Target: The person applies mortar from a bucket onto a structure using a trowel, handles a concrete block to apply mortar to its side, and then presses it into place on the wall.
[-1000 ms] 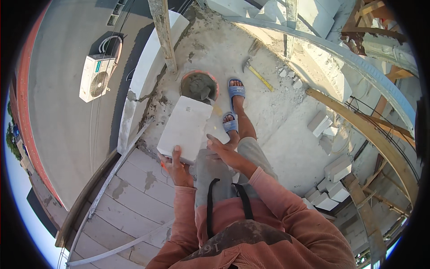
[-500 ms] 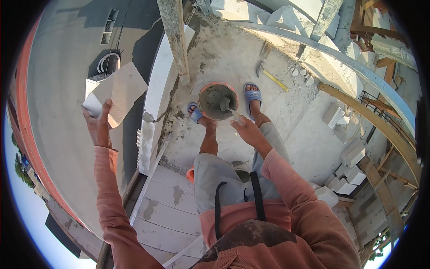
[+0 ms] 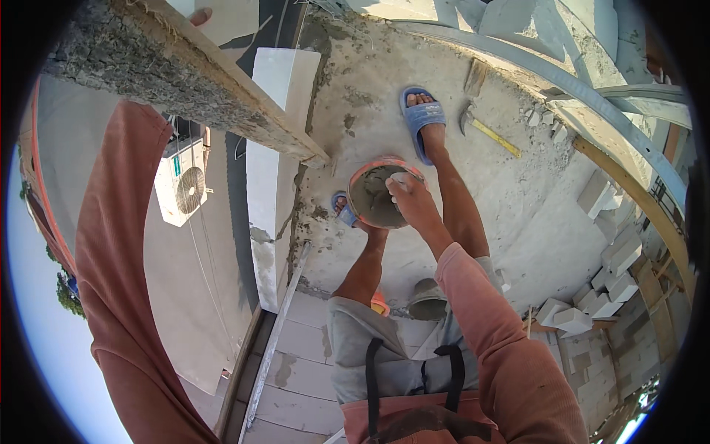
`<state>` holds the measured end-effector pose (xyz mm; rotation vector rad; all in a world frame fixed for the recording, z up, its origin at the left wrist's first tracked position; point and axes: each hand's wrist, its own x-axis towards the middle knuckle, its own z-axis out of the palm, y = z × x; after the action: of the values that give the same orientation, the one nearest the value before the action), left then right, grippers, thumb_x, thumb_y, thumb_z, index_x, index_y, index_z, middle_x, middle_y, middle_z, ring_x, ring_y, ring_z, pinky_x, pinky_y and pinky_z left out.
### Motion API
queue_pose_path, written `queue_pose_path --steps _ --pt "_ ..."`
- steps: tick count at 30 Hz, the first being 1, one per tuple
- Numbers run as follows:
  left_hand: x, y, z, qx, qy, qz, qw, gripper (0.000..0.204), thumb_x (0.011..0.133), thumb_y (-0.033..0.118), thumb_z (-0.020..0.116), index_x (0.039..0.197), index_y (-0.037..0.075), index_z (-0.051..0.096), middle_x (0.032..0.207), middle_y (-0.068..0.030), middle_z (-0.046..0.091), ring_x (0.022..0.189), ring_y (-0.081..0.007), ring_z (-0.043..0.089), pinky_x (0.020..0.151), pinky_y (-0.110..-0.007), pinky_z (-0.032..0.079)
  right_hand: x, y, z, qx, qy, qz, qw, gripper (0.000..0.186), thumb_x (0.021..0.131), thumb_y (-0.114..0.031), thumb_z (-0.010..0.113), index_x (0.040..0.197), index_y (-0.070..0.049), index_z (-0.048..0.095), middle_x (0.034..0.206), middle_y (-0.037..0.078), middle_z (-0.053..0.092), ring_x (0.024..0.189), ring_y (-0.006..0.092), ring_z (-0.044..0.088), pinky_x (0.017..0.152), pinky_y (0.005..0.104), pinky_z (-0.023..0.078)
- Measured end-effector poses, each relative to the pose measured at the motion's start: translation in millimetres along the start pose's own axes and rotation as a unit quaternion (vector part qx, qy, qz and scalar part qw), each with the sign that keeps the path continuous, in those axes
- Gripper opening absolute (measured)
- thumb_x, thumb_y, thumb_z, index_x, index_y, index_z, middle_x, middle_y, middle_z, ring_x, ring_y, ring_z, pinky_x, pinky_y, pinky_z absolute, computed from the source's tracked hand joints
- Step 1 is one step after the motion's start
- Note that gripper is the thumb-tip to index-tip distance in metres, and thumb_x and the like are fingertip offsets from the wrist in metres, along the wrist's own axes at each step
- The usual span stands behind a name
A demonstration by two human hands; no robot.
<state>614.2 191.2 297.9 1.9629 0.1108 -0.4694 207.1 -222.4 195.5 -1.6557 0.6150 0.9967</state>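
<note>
Block point(image 3: 233, 16) now farther forward, partly behind post point(image 3: 214, 85), left fingers point(image 3: 200, 16) mostly hidden, hold unclear, right fingers point(image 3: 400, 192) closed round trowel handle point(image 3: 402, 177)

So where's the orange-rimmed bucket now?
In the head view, the orange-rimmed bucket stands just right of centre, between the left sandal and right leg, with the right hand over it.
</note>
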Motion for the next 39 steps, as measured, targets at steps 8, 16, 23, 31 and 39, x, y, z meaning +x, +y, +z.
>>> queue_pose_path --steps 8,16,23,31,39 --pt "35.2 0.8 103.8 0.385 0.131 -0.101 0.908 0.138 0.076 0.061 0.085 0.159 -0.017 0.007 0.167 -0.037 0.016 0.158 -0.0449 0.016 0.13 -0.047 0.02 -3.4 -1.7 14.6 0.033 -0.016 0.02 0.999 0.05 0.102 -0.044 0.058 0.124 0.002 0.063 0.113 0.029 0.072 0.106 0.0409 0.073 0.095 0.0459 0.054" --pt "63.2 -54.1 113.1 0.454 0.096 -0.106 0.88 0.14 0.074 0.061 0.086 0.157 -0.019 0.008 0.165 -0.0381 0.022 0.156 -0.0454 0.023 0.129 -0.045 0.024 6.4 12.1 28.5 0.163 -0.014 0.053 0.985 0.049 0.102 -0.04 0.06 0.123 0.004 0.062 0.106 0.026 0.072 0.098 0.0298 0.075 0.087 0.0392 0.057" --pt "60.4 -69.1 147.5 0.417 0.059 -0.127 0.898 0.143 0.074 0.062 0.086 0.158 -0.018 0.002 0.165 -0.0387 0.02 0.155 -0.0491 0.023 0.129 -0.047 0.023 1.6 -7.7 21.8 0.183 -0.019 0.082 0.979 0.05 0.101 -0.04 0.061 0.124 0.004 0.063 0.108 0.024 0.073 0.097 0.0294 0.074 0.09 0.0389 0.054" --pt "70.2 -95.3 172.6 0.448 0.012 -0.118 0.886 0.142 0.076 0.063 0.084 0.158 -0.018 0.001 0.165 -0.0388 0.019 0.154 -0.0493 0.024 0.129 -0.047 0.023 5.6 0.3 22.6 0.187 -0.005 0.065 0.98 0.052 0.101 -0.041 0.06 0.124 0.005 0.064 0.11 0.025 0.073 0.102 0.0295 0.073 0.091 0.037 0.054" --pt "75.9 -110.0 183.1 0.714 -0.112 0.052 0.689 0.138 0.077 0.061 0.083 0.157 -0.02 0.003 0.162 -0.0402 0.025 0.151 -0.0499 0.03 0.126 -0.047 0.029 7.4 -5.4 20.3 0.213 -0.008 0.073 0.974 0.053 0.102 -0.041 0.061 0.127 0.005 0.063 0.106 0.023 0.073 0.093 0.0247 0.073 0.085 0.0351 0.055"
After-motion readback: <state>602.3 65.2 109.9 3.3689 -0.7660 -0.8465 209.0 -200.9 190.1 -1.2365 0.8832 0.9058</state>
